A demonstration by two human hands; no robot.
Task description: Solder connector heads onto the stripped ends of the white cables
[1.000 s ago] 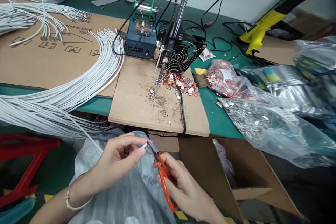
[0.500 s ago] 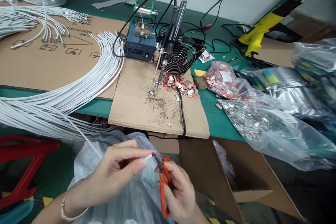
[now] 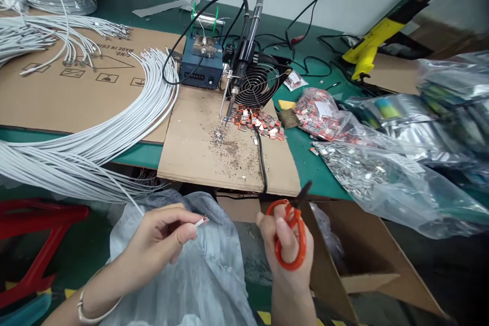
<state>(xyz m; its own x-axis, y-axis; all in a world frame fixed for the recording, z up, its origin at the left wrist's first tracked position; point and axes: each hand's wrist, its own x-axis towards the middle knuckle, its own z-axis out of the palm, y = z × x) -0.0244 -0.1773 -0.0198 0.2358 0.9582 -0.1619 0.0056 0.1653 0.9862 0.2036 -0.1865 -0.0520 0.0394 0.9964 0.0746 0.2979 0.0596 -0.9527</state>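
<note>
Between thumb and fingers, my left hand (image 3: 164,234) pinches a white cable (image 3: 199,222) near its end, where short reddish wires stick out of the jacket. The rest of that cable runs back behind the hand towards the bundle at the left. My right hand (image 3: 288,244) is wrapped round the orange handles of a pair of scissors (image 3: 291,257). Their dark blades point up and to the right, apart from the cable, over the front edge of the bench. A grey cloth (image 3: 214,275) lies over my lap beneath both hands.
A large bundle of white cables (image 3: 126,135) curves over the bench's left side. A soldering iron (image 3: 244,56) stands in its holder beside a blue station (image 3: 200,69). Orange connectors (image 3: 263,125) lie on cardboard (image 3: 191,147). Bags of metal parts (image 3: 355,173) sit right; an open carton (image 3: 367,244) stands below.
My right hand has swung the scissors away from the cable end, right and upward. My left hand has drawn slightly left with the cable. The view has shifted a little.
</note>
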